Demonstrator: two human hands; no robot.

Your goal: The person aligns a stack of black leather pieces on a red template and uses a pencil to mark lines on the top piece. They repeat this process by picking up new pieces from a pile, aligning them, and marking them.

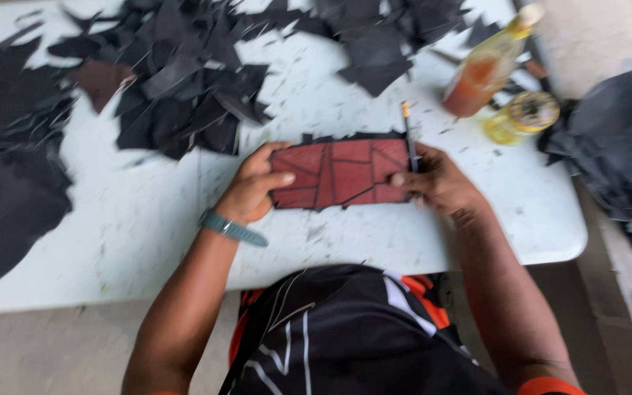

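Observation:
A red rectangular panel point(341, 173) crossed by dark lines lies on the white table point(148, 227), with black material showing along its top edge. My left hand point(251, 184) grips the panel's left end, thumb on top. My right hand point(437, 179) presses the panel's right end and holds a dark pencil-like tool point(409, 135) upright between its fingers. A teal watch band point(232, 228) circles my left wrist.
Heaps of black cut scraps point(177, 80) cover the table's far and left parts, with one brown piece point(100, 79). A bottle of orange liquid point(486, 69) and a yellowish jar point(524, 117) stand at the right. More dark scraps point(619, 146) lie past the right edge.

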